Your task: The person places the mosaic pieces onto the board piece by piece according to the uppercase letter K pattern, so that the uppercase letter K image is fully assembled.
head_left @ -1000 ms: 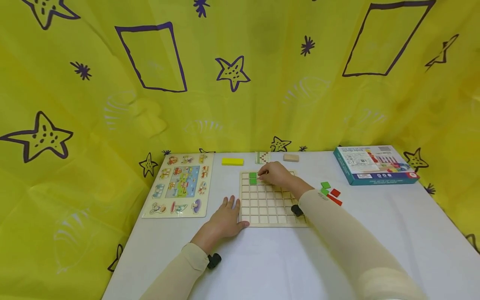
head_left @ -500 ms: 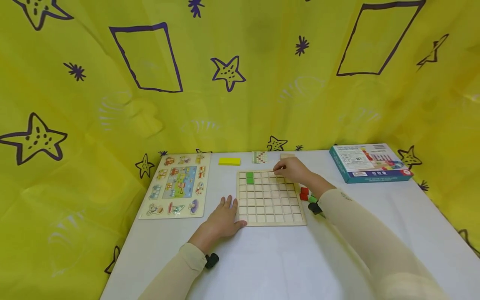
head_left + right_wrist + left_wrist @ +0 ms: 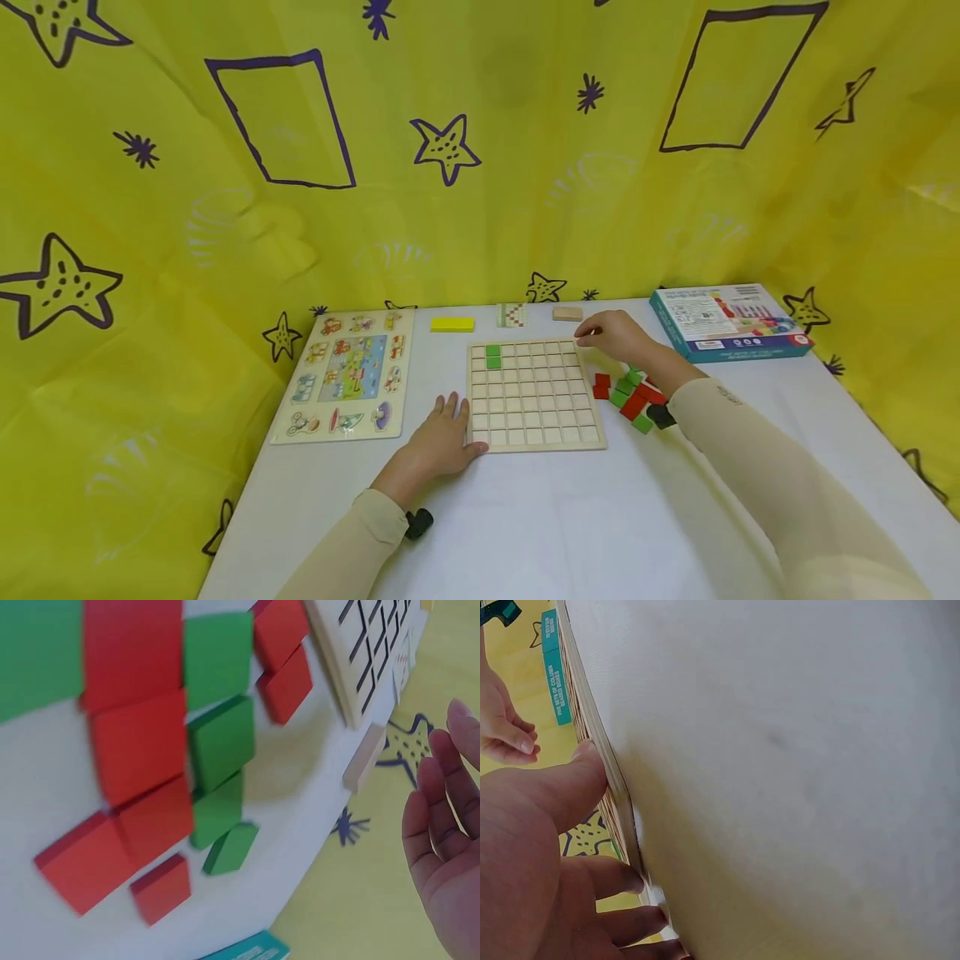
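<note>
White table (image 3: 540, 517); grid board (image 3: 534, 393) holds green tiles (image 3: 492, 357); both grips relaxed, empty.

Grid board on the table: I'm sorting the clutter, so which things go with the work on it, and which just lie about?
In use:
grid board
green tiles in it
loose red and green tiles
left hand steadying the board
right hand

Lying about:
picture puzzle
yellow block
plain wooden block
pattern card
teal box
</note>
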`<control>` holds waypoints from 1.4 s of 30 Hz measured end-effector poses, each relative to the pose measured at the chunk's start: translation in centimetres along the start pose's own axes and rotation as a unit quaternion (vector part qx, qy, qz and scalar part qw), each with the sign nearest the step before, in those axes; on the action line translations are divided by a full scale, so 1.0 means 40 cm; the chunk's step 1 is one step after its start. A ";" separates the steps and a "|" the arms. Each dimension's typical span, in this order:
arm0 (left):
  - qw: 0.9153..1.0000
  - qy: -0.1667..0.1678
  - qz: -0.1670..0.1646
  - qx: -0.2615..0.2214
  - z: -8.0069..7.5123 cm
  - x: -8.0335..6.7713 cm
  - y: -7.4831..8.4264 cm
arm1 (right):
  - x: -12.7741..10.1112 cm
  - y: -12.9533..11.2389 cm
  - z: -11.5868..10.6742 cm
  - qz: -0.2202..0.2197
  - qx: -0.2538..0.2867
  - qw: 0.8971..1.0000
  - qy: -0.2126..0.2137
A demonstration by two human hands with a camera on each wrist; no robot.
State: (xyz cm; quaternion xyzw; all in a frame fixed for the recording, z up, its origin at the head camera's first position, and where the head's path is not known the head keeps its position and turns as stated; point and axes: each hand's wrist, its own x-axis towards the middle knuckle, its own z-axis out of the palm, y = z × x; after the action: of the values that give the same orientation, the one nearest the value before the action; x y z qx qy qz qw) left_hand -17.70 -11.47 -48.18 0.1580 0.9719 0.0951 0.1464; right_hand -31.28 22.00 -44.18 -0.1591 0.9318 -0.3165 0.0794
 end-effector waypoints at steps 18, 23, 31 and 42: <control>1.000 -0.001 -0.003 -0.001 0.003 0.002 -0.007 | -0.067 0.094 -0.052 0.048 0.003 0.999 -0.020; 1.000 -0.007 0.011 0.001 -0.003 0.005 0.005 | -0.094 0.131 -0.063 0.070 -0.005 0.997 -0.024; 1.000 -0.004 0.008 0.004 -0.010 0.000 0.011 | -0.110 0.157 -0.067 0.088 0.009 0.995 -0.037; 1.000 0.000 0.004 -0.001 0.000 -0.002 -0.001 | -0.108 0.179 -0.059 0.106 0.018 0.992 -0.061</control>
State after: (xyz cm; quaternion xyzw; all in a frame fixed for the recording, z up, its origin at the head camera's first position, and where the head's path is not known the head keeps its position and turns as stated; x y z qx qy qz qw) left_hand -17.65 -11.53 -48.18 0.1616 0.9712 0.0969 0.1460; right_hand -29.56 30.20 -46.52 -0.0767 0.9310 -0.3128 0.1717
